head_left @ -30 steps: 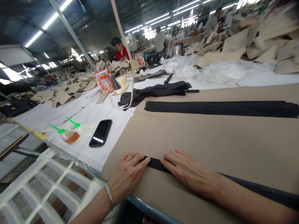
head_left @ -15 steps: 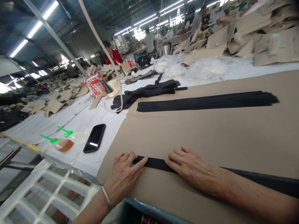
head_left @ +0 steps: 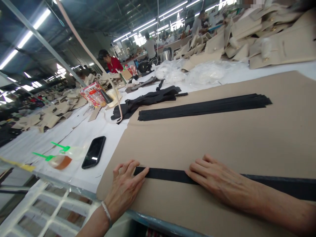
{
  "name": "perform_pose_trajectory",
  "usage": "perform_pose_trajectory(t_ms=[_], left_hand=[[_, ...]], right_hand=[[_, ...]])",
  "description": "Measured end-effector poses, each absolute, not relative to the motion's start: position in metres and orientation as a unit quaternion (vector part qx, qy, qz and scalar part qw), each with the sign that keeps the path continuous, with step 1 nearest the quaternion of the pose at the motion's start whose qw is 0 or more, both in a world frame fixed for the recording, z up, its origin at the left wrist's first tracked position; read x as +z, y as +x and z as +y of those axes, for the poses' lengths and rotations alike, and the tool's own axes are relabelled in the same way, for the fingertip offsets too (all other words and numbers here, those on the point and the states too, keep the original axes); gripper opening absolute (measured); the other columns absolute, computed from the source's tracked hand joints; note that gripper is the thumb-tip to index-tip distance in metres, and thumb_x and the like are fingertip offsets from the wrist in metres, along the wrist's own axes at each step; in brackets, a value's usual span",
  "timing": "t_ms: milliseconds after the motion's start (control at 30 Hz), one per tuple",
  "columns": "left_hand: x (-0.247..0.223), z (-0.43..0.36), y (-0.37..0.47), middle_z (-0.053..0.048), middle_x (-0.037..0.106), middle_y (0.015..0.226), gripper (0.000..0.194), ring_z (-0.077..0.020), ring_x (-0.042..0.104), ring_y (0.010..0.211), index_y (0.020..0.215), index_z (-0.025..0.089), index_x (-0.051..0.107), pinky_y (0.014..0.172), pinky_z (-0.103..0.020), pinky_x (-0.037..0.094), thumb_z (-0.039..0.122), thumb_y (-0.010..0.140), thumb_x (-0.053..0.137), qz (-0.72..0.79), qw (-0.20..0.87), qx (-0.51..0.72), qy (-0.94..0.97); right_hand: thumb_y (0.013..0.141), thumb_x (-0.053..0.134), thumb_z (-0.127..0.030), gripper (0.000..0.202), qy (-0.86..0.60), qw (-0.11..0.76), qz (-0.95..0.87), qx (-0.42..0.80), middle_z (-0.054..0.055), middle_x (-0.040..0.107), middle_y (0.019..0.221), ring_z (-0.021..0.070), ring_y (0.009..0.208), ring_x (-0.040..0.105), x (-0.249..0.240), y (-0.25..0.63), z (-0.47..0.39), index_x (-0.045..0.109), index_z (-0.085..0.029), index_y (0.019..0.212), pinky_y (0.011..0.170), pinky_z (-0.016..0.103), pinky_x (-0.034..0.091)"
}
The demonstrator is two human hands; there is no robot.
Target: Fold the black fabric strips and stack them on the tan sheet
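Note:
A long black strip [head_left: 168, 175] lies across the brown board, its left end at my left hand [head_left: 126, 182]. That hand grips the end, thumb on the near edge and fingers at the far edge. Farther along, my right hand [head_left: 216, 177] is closed over the same strip, fingertips against it; its palm and wrist hide a stretch of it. Past my wrist the strip runs out at the right side of the view. Behind both hands lies a neat stack of black strips [head_left: 202, 107].
The brown board [head_left: 172, 141] covers the white table. Left of it lie a phone [head_left: 94, 152] and squeeze bottles with green nozzles [head_left: 60, 162]. Loose black strips [head_left: 148, 100], clear plastic [head_left: 207, 72] and beige pieces [head_left: 283, 39] are farther back. A person in red [head_left: 115, 64] sits beyond.
My right hand has slid right along the strip, widening the gap between my hands. My left hand stays at the strip's end. The whole view has shifted slightly.

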State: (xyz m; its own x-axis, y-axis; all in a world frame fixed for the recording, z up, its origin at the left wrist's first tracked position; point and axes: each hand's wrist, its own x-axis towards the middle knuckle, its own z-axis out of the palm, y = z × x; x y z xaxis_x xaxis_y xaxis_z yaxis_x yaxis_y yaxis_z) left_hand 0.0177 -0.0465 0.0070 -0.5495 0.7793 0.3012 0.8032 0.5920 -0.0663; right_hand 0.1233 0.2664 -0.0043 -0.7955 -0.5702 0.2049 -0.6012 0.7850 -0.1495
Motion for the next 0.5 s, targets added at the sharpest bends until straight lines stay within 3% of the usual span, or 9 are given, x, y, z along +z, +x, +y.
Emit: perform_pose_trajectory(t_ms=[67,233,367,500], left_hand=[[0.010,-0.035,0.022,-0.005,0.061,0.115,0.030,-0.0245,0.052,0.115,0.113,0.031,0.065,0.095,-0.043,0.030,0.017,0.095,0.046,-0.872,0.168,-0.071,-0.454],[0.003,0.005,0.043,-0.009,0.063,0.113,0.038,-0.0198,0.055,0.108,0.129,0.017,0.054,0.095,-0.035,0.041,0.009,0.096,0.038,-0.845,0.118,-0.120,-0.507],[-0.011,0.007,0.049,-0.010,0.063,0.117,0.036,-0.0216,0.056,0.106,0.131,0.014,0.051,0.096,-0.038,0.046,0.017,0.097,0.044,-0.857,0.095,-0.084,-0.499],[-0.013,-0.039,0.030,-0.010,0.063,0.118,0.036,-0.0225,0.057,0.107,0.133,0.014,0.050,0.094,-0.040,0.048,0.021,0.098,0.044,-0.869,0.126,-0.032,-0.478]], right_hand=[[0.090,0.045,-0.001,0.025,0.313,0.081,-0.941,0.099,0.004,0.055,0.092,0.0193,0.077,0.046,-0.004,0.126,0.268,0.055,-0.016,0.108,0.078,0.035,0.034],[0.090,0.047,-0.003,0.022,0.310,0.107,-0.941,0.086,0.004,0.054,0.090,0.0195,0.078,0.046,-0.004,0.125,0.266,0.056,-0.016,0.106,0.079,0.035,0.035],[0.091,0.047,-0.004,0.022,0.308,0.106,-0.942,0.086,0.004,0.054,0.090,0.0197,0.078,0.046,-0.008,0.126,0.267,0.056,-0.015,0.108,0.079,0.036,0.034],[0.091,0.048,-0.005,0.023,0.305,0.110,-0.940,0.108,0.004,0.054,0.093,0.0204,0.081,0.046,-0.013,0.128,0.270,0.056,-0.016,0.108,0.079,0.037,0.033]])
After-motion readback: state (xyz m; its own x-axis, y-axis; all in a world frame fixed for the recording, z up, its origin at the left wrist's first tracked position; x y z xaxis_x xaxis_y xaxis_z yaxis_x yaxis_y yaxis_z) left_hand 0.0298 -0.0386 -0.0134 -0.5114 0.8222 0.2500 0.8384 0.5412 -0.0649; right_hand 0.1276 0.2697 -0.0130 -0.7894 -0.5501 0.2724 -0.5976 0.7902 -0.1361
